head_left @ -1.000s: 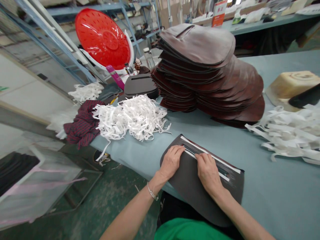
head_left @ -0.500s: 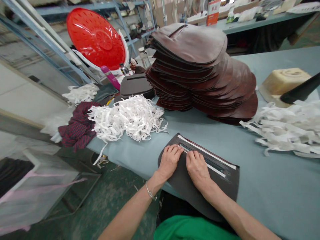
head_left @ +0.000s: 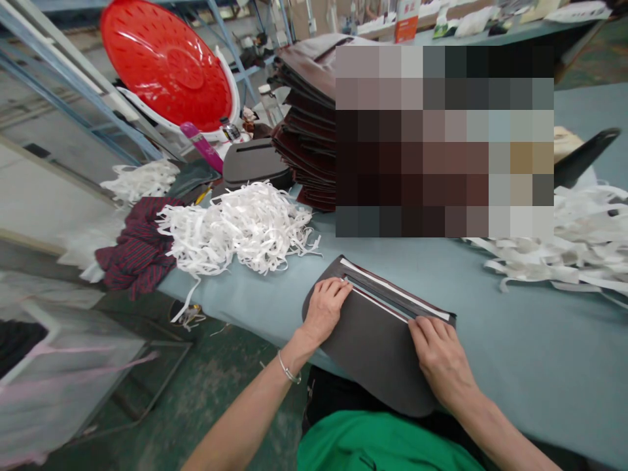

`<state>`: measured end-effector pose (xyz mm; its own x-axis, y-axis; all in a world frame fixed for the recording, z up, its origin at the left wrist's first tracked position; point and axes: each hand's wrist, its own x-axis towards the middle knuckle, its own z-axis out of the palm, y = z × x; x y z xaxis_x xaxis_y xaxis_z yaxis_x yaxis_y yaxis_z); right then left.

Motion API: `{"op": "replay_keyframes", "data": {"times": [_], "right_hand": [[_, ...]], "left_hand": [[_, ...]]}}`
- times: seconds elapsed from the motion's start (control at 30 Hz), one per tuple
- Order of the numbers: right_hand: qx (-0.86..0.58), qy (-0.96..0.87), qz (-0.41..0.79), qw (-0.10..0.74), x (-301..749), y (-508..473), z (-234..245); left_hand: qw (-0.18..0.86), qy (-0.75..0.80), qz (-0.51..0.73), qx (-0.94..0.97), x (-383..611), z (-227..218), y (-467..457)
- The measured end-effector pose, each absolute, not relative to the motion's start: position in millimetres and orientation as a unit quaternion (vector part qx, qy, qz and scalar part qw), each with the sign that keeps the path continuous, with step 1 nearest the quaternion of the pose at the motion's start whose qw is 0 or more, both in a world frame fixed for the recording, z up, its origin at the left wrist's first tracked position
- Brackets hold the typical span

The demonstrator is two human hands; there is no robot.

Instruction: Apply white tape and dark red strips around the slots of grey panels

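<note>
A dark grey leather panel [head_left: 375,343] with a long slot and white tape strips [head_left: 392,288] along the slot lies at the near edge of the blue-grey table [head_left: 515,340]. My left hand [head_left: 324,307] lies flat on the panel's left end, fingers stretched toward the slot. My right hand [head_left: 441,356] presses flat on the panel's right end, fingertips at the slot's lower edge. Neither hand holds anything.
A heap of white peeled strips [head_left: 240,226] lies left of the panel, another heap [head_left: 564,252] at the right. A stack of brown leather panels [head_left: 304,131] stands behind, partly blurred out. A red round basket [head_left: 164,62], a striped cloth [head_left: 135,252] and a metal rack are at the left.
My right hand has slid from beside the left hand along the slot to the panel's right end. The left hand stayed at the left end. The view shifted slightly.
</note>
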<state>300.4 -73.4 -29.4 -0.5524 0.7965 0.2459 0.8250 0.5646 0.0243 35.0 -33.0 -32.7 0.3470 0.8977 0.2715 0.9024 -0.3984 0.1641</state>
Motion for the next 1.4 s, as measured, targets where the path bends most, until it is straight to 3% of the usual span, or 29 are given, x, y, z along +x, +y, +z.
{"op": "replay_keyframes", "data": {"times": [0.37, 0.53, 0.77, 1.0, 1.2, 1.4], "right_hand": [[-0.456, -0.880, -0.056, 0.119, 198, -31, -25], [-0.457, -0.881, -0.060, 0.104, 245, -53, -29], [-0.419, -0.890, -0.062, 0.168, 322, -92, -30], [-0.442, -0.874, -0.016, 0.202, 324, -92, -35], [-0.419, -0.885, -0.002, 0.202, 325, -91, -38], [-0.418, -0.890, -0.020, 0.178, 328, -89, -45]], "left_hand": [[0.007, -0.542, -0.165, -0.824, 36, -34, -33], [0.015, -0.547, -0.156, -0.822, 36, -35, -32], [0.014, -0.539, -0.151, -0.828, 35, -36, -32], [0.009, -0.568, -0.141, -0.811, 61, -29, -43], [-0.036, -0.472, -0.099, -0.875, 109, -17, -75], [-0.004, -0.579, -0.091, -0.810, 68, -14, -61]]}}
